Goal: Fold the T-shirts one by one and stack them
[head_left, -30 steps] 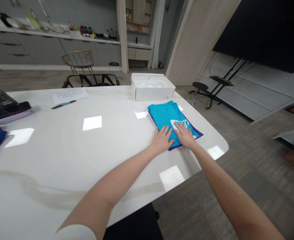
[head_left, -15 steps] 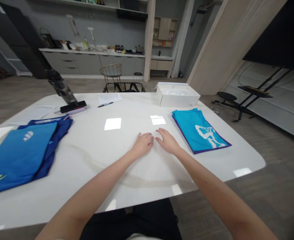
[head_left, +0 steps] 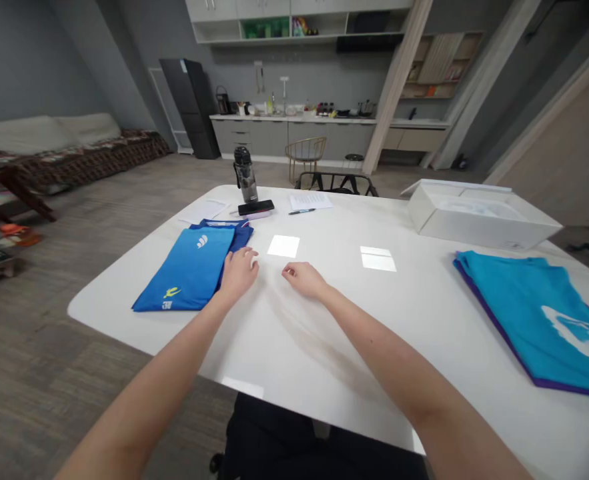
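My left hand (head_left: 239, 270) hovers low over the white table (head_left: 324, 320), right beside the near edge of a folded blue shirt (head_left: 190, 275) that lies on a darker blue one. Its fingers are loosely curled and hold nothing. My right hand (head_left: 303, 279) is a little to the right over bare tabletop, fingers relaxed and apart, empty. Far right lies a folded turquoise shirt (head_left: 544, 317) with a white print, on top of a purple one.
An open white box (head_left: 479, 217) stands at the back right. A dark bottle (head_left: 245, 175), a phone (head_left: 255, 208), a sheet of paper (head_left: 310, 200) and a pen (head_left: 301, 212) sit along the far edge. Chairs stand behind the table.
Both hands left the turquoise shirt and travelled left across the table to the blue shirts. The view swung left with them.
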A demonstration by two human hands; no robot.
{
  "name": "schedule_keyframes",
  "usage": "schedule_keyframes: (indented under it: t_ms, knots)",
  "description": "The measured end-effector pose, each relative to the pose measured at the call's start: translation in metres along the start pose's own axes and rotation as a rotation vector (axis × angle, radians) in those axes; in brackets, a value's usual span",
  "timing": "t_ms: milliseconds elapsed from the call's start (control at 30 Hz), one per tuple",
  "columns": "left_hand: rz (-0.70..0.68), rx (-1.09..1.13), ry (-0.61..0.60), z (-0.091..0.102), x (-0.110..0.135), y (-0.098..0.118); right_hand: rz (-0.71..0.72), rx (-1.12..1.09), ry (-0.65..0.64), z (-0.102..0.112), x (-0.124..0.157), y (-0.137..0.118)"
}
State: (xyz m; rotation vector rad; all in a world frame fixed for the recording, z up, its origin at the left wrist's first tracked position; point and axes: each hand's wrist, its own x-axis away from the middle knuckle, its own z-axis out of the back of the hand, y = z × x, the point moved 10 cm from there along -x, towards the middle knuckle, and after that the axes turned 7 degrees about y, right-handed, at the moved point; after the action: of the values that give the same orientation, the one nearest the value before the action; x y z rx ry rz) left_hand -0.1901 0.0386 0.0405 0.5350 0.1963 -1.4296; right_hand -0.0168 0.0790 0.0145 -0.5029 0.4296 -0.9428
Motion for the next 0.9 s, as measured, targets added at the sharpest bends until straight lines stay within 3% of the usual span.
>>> schedule_keyframes:
  t_ms: [100, 200, 300, 400, 533, 633, 767, 900]
  knots:
    - [0.217, -0.129, 0.085, 0.023, -0.015, -0.084, 0.042, -0.039, -0.044, -0.026, -0.016, -0.028]
    - [0.402, -0.188, 0.099, 0.028, -0.022, -0.148, 0.075, -0.062, -0.074, -0.044, -0.023, -0.043]
    - [0.512, -0.17, 0.035, 0.018, -0.027, -0.183, 0.096, -0.068, -0.089, -0.054, -0.025, -0.043]
    - [0.56, -0.142, -0.02, 0.011, -0.029, -0.195, 0.104, -0.075, -0.088, -0.055, -0.024, -0.036]
    - [0.559, -0.117, 0.033, 0.017, -0.031, -0.189, 0.118, -0.113, -0.075, -0.047, -0.018, -0.028]
    - [0.509, -0.087, 0.112, 0.024, -0.032, -0.167, 0.105, -0.135, -0.058, -0.036, -0.011, -0.023]
    - [0.36, 0.009, 0.116, 0.015, -0.035, -0.106, 0.07, -0.162, -0.008, -0.02, -0.001, -0.01]
    - [0.237, 0.181, 0.002, -0.018, -0.033, -0.028, 0.04, -0.184, 0.064, 0.003, 0.011, 0.018]
